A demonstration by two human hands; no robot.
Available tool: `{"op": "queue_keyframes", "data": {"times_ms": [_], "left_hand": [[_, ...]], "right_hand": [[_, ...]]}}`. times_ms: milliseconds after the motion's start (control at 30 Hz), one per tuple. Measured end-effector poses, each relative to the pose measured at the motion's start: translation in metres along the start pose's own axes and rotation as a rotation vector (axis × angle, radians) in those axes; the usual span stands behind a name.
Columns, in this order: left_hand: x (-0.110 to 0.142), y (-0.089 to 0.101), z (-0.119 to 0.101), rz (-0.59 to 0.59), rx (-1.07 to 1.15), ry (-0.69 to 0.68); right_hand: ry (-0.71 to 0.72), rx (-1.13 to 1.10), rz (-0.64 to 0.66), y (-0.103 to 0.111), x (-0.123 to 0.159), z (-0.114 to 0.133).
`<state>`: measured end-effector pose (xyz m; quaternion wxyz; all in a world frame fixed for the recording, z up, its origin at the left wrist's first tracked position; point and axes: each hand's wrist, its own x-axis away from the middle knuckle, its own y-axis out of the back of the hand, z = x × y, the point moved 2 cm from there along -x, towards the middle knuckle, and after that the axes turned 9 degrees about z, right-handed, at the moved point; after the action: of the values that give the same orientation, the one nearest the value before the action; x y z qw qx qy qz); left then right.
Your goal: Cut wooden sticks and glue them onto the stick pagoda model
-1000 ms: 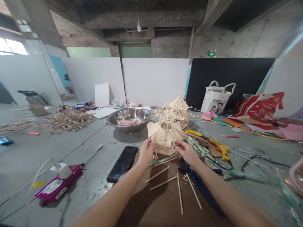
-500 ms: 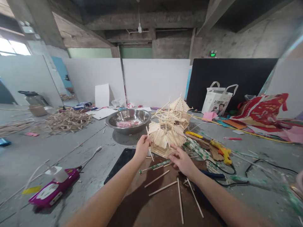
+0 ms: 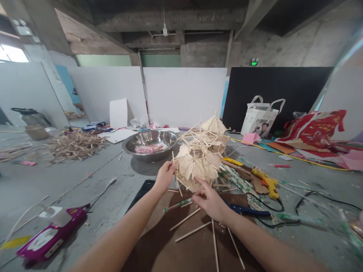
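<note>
A model building made of thin wooden sticks (image 3: 198,166), with fanned, pitched roofs, stands before me. My left hand (image 3: 165,176) is at its left side, fingers pinched on a thin wooden stick (image 3: 178,184) that slants down along the model. My right hand (image 3: 208,198) is at the model's front, its index finger stretched to the lower edge of the roof and its thumb apart below. Nothing shows between those fingers. Several loose sticks (image 3: 193,231) lie on the brown board (image 3: 161,245) under my forearms, with a green-and-white wrapped stick (image 3: 176,205) near the right hand.
A steel basin (image 3: 126,145) holding a reddish packet stands behind left, near a heap of sticks (image 3: 75,145). To the right lie a yellow glue gun (image 3: 266,181), blue-handled pliers (image 3: 249,210) and black cable. A purple power strip (image 3: 53,236) is front left.
The view has shifted slightly to the right. My right hand has moved a little left along the roof's lower edge, while my left hand keeps its stick beside the model.
</note>
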<state>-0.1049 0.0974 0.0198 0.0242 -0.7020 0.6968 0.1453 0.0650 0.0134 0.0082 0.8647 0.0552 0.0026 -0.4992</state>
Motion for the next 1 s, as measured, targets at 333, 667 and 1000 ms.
{"op": "queue_keyframes", "data": {"times_ms": [333,667,1000], "left_hand": [[0.005,0.004,-0.007,-0.031,-0.100,0.037],[0.025,0.009,-0.061,0.013,-0.027,0.023],[0.013,0.001,-0.114,0.083,0.100,-0.175]], "right_hand": [[-0.096,0.172,-0.133,0.052,0.024,0.009],[-0.693,1.179,-0.504,0.202,0.077,-0.030],[-0.810,1.313,-0.549,0.220,0.091,-0.049]]}}
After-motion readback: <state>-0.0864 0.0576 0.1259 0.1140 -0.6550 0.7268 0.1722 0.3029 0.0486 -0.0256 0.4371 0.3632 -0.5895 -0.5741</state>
